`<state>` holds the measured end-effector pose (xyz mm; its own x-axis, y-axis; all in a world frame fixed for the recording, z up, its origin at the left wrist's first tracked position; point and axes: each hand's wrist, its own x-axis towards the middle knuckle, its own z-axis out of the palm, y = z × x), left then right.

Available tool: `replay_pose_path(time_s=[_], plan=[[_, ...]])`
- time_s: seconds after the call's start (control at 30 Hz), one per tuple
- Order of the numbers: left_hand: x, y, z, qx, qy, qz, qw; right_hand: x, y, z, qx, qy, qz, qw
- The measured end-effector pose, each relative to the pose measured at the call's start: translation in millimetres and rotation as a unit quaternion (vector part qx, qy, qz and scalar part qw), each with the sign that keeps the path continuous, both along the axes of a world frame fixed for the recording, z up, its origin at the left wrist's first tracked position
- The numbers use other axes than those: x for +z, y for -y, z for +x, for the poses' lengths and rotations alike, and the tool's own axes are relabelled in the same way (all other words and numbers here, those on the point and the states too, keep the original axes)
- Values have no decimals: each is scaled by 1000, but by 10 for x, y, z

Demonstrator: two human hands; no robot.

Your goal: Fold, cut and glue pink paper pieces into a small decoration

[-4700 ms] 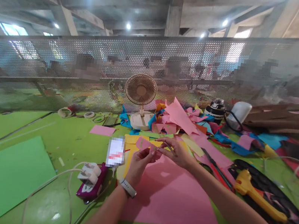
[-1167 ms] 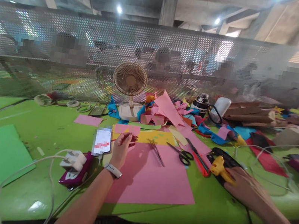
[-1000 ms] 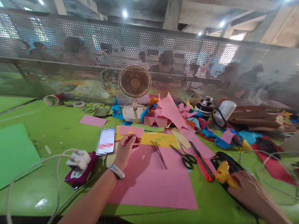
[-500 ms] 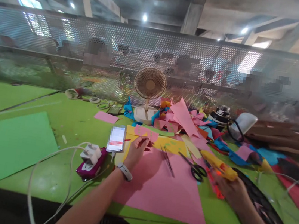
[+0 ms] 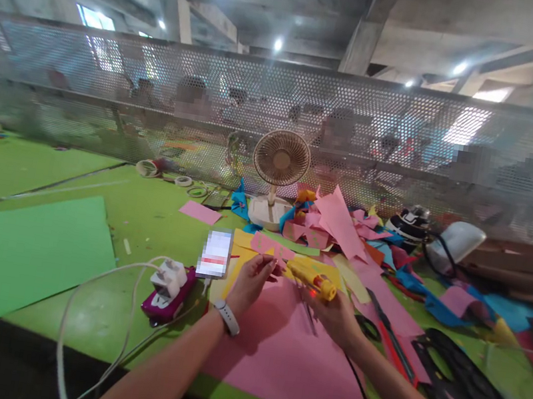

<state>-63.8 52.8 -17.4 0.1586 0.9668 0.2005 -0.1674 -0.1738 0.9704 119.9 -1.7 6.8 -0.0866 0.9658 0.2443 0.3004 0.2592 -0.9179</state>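
My right hand (image 5: 334, 318) grips a yellow hot glue gun (image 5: 311, 277) with a small red light on it, its nozzle pointing left. Close to that nozzle, my left hand (image 5: 249, 283) has its fingertips pinched together; whatever they hold is too small to make out. Both hands are over the upper part of a large pink paper sheet (image 5: 284, 371). Tweezers (image 5: 310, 321) lie on the sheet, partly hidden by my right hand. Past my fingers is a pink paper strip (image 5: 266, 245) with greenish marks, on yellow paper (image 5: 242, 241).
A fan (image 5: 282, 158) stands behind a heap of coloured paper scraps (image 5: 338, 224). Left are a phone (image 5: 215, 253), a purple power strip (image 5: 170, 299) with white cables, and a green sheet (image 5: 29, 256). On the right lies a black plastic tray-like piece (image 5: 474, 387). A perforated screen (image 5: 162, 89) runs across the back.
My right hand has brought the glue gun leftward from the right side to my left hand's fingertips. My left hand stays pinched over the paper. The view has turned slightly left.
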Motion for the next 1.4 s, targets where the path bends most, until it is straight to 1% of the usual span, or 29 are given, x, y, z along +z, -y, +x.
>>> replay_pose_path(time_s=[0.17,0.43,0.67,0.87,1.17,1.33,1.4], plan=[[-9,-7,8,-6,-4,11,1000,-62,-14,13,-2,7,18,1000],[-17,-3,-2,-5,-14,19,1000,-109,-28,52,1,18,0,1000],[-4,1,9,-9,-9,25,1000,-128,-23,32,2,-7,11,1000],[17,16,9,-11,-13,29,999,-167,-32,45,-4,4,2,1000],[-6,2,11,-15,-16,32,999,-138,-25,21,-2,-21,19,1000],[-3,9,18,-12,-22,39,999,-120,-7,24,5,-15,-7,1000],[-7,9,17,-12,-21,43,999,-131,-7,26,3,-12,-1,1000]])
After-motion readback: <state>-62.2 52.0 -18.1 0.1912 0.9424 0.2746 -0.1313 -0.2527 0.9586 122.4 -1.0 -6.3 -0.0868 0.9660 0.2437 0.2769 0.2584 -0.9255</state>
